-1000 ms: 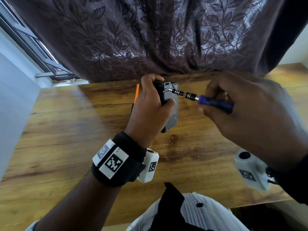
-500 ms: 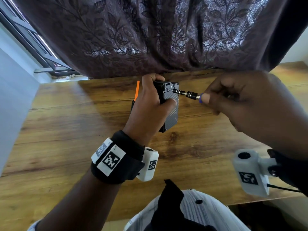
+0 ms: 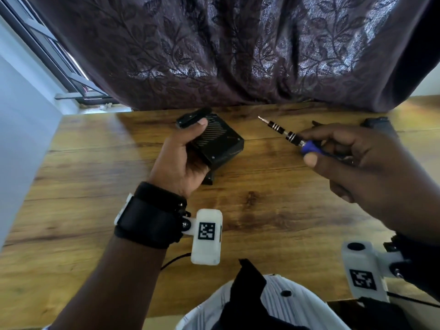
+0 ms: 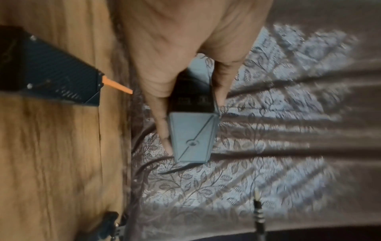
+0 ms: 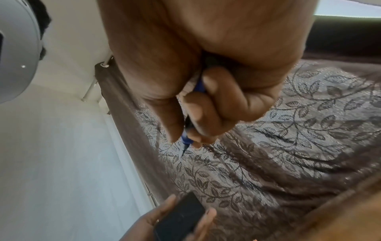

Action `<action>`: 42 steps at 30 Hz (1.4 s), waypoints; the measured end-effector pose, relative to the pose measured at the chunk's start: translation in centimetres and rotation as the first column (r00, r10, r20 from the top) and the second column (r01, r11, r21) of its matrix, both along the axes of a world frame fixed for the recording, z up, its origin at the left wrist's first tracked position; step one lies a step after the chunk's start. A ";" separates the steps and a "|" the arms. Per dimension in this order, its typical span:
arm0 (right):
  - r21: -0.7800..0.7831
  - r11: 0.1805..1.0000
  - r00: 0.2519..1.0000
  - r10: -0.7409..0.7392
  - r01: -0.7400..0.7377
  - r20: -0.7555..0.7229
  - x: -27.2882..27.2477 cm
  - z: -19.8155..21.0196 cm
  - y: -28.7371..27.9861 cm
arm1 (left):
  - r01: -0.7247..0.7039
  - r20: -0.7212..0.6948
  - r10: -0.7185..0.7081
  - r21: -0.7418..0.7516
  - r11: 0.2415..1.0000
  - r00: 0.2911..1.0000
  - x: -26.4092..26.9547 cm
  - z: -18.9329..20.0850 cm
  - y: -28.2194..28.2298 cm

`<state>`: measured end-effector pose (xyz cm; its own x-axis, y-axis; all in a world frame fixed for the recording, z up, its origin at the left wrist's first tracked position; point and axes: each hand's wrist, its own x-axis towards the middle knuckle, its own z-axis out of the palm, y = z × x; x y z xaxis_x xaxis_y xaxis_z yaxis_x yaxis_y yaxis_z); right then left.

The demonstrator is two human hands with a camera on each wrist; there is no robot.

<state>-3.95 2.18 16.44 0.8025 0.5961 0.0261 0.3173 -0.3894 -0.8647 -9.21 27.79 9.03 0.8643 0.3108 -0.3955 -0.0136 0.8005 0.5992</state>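
Observation:
My left hand [image 3: 183,153] grips a small black box [image 3: 219,141] with a ribbed top, tilted above the wooden table [image 3: 262,210], thumb lying on its upper face. The left wrist view shows the box's grey end face [image 4: 192,135] between my fingers. My right hand [image 3: 333,148] holds a screwdriver [image 3: 292,138] with a blue handle and banded black shaft. Its tip points up-left, clear of the box by a hand's width. In the right wrist view my fingers curl round the blue handle [image 5: 186,141].
A second black case [image 4: 51,73] with an orange tab [image 4: 117,85] lies on the table beneath my left hand. Another dark object [image 3: 378,122] sits at the back right. A leaf-patterned purple curtain [image 3: 238,55] hangs along the table's far edge.
The screwdriver tip has left the box's top corner and pulled away to the right. My left hand has turned the box from upright to lying tilted in the palm.

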 end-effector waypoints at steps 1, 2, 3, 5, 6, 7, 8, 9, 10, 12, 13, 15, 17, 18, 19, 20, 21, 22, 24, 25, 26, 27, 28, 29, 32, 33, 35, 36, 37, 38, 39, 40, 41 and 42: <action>0.004 1.000 1.000 -0.008 0.008 -0.005 0.0 -0.3 -0.1 | -0.021 0.027 0.022 -0.045 0.999 0.999 -0.1 0.0 0.1; 0.013 1.000 1.000 -0.014 0.014 -0.010 -0.1 -0.5 0.0 | -0.037 0.053 0.041 -0.069 0.997 0.998 -0.2 -0.1 0.2; 0.022 1.000 1.000 -0.014 0.015 -0.013 -0.2 -0.7 0.0 | -0.044 0.076 0.050 -0.074 0.996 0.996 -0.3 -0.1 0.2; 0.018 1.000 1.000 -0.009 0.008 0.006 -0.6 -0.9 0.2 | -0.025 0.105 0.031 -0.056 0.998 0.994 -0.6 -0.2 0.1; 0.001 1.000 0.999 -0.008 0.008 0.033 -0.7 -1.0 0.2 | -0.001 0.117 0.007 -0.045 0.999 0.993 -0.8 -0.2 0.0; -0.023 1.000 0.998 -0.009 0.010 0.063 -0.8 -1.1 0.2 | 0.021 0.125 -0.017 -0.033 0.999 0.992 -0.9 -0.1 -0.1; -0.049 0.999 0.996 -0.017 0.021 0.091 -0.9 -1.2 0.3 | 0.044 0.128 -0.041 -0.017 0.999 0.991 -1.0 0.0 -0.3; -0.071 0.997 0.992 -0.033 0.042 0.118 -0.9 -1.4 0.4 | 0.066 0.129 -0.065 -0.003 0.998 0.989 -1.1 0.1 -0.4; -0.089 0.994 0.987 -0.054 0.068 0.149 -0.9 -1.5 0.5 | 0.091 0.136 -0.091 0.005 0.996 0.986 -1.2 0.1 -0.5; -0.099 0.988 0.975 -0.098 0.120 0.198 -0.7 -1.6 0.8 | 0.127 0.151 -0.126 0.001 0.992 0.980 -1.3 0.2 -1.0; -0.092 0.986 0.970 -0.120 0.142 0.211 -0.6 -1.6 1.1 | 0.130 0.155 -0.128 0.000 0.992 0.980 -1.4 0.2 -1.3; -0.061 0.981 0.967 -0.168 0.183 0.192 -0.1 -2.0 1.6 | 0.107 0.147 -0.107 0.007 0.994 0.983 -1.4 0.0 -1.9; 0.009 0.984 0.981 -0.180 0.179 0.067 0.4 -2.5 2.4 | 0.083 0.143 -0.085 0.020 0.996 0.986 -1.4 -0.2 -2.5; 0.055 0.985 0.986 -0.166 0.166 -0.011 0.6 -2.7 2.7 | 0.084 0.148 -0.088 0.031 0.996 0.985 -1.4 -0.2 -2.8; 0.094 0.983 0.985 -0.152 0.159 -0.079 0.6 -2.9 3.0 | 0.095 0.153 -0.101 0.043 0.995 0.983 -1.4 -0.2 -3.2; 0.116 0.982 0.982 -0.136 0.152 -0.132 0.7 -3.0 3.4 | 0.109 0.163 -0.117 0.053 0.993 0.980 -1.5 -0.2 -3.5; 0.130 0.981 0.977 -0.121 0.145 -0.177 0.7 -3.0 3.5 | 0.125 0.178 -0.134 0.062 0.990 0.975 -1.6 -0.1 -3.7; 0.145 0.979 0.968 -0.108 0.143 -0.225 0.7 -3.0 3.7 | 0.137 0.194 -0.149 0.072 0.988 0.970 -1.7 0.0 -3.9; 0.181 0.972 0.942 -0.083 0.148 -0.324 0.7 -3.0 3.5 | 0.146 0.220 -0.165 0.101 0.984 0.961 -1.8 0.2 -4.1; 0.190 0.971 0.929 -0.070 0.148 -0.364 0.7 -2.9 3.4 | 0.143 0.230 -0.167 0.120 0.983 0.959 -1.9 0.3 -4.2; 0.192 0.970 0.918 -0.065 0.150 -0.392 0.7 -2.8 3.3 | 0.136 0.234 -0.167 0.143 0.980 0.958 -1.9 0.3 -4.2; 0.189 0.970 0.909 -0.066 0.155 -0.411 0.7 -2.7 3.2 | 0.127 0.234 -0.165 0.168 0.978 0.958 -1.8 0.3 -4.2; 0.184 0.969 0.903 -0.070 0.162 -0.424 0.7 -2.5 3.1 | 0.119 0.233 -0.164 0.195 0.974 0.959 -1.8 0.2 -4.3; 0.183 0.968 0.897 -0.076 0.171 -0.435 0.8 -2.4 3.1 | 0.114 0.235 -0.167 0.223 0.968 0.957 -1.8 0.2 -4.5; 0.188 0.962 0.892 -0.097 0.198 -0.442 1.1 -2.2 3.0 | 0.120 0.263 -0.195 0.278 0.953 0.945 -1.6 0.2 -4.7; 0.191 0.960 0.893 -0.105 0.206 -0.437 1.1 -2.2 3.0 | 0.129 0.268 -0.206 0.279 0.951 0.941 -1.5 0.3 -4.6; 0.200 0.954 0.900 -0.121 0.222 -0.420 0.9 -2.1 3.0 | 0.147 0.268 -0.223 0.277 0.950 0.937 -1.3 0.4 -4.6; 0.202 0.953 0.906 -0.128 0.225 -0.404 0.8 -2.1 3.1 | 0.155 0.267 -0.229 0.271 0.950 0.936 -1.2 0.6 -4.7; 0.202 0.952 0.911 -0.136 0.229 -0.389 0.8 -2.2 3.1 | 0.164 0.261 -0.234 0.262 0.951 0.937 -1.1 0.7 -4.8; 0.198 0.952 0.915 -0.145 0.232 -0.377 0.7 -2.2 3.2 | 0.172 0.253 -0.237 0.254 0.952 0.938 -1.0 0.8 -4.9; 0.193 0.953 0.916 -0.149 0.234 -0.372 0.7 -2.3 3.2 | 0.177 0.246 -0.239 0.250 0.952 0.939 -1.0 0.8 -5.0; 0.189 0.953 0.916 -0.153 0.236 -0.370 0.6 -2.4 3.2 | 0.187 0.240 -0.248 0.250 0.950 0.939 -1.0 0.8 -5.1; 0.188 0.953 0.917 -0.154 0.236 -0.369 0.5 -2.5 3.2 | 0.207 0.238 -0.268 0.253 0.945 0.933 -1.0 0.8 -5.1; 0.188 0.953 0.917 -0.154 0.236 -0.368 0.4 -2.5 3.1 | 0.232 0.238 -0.294 0.255 0.939 0.926 -1.1 0.8 -5.1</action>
<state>-3.51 5.27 13.97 0.8849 0.4376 -0.1596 -0.0794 -0.1958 -0.9774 -10.27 22.68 9.82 0.9903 0.1092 -0.0860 -0.0051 0.6469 0.7625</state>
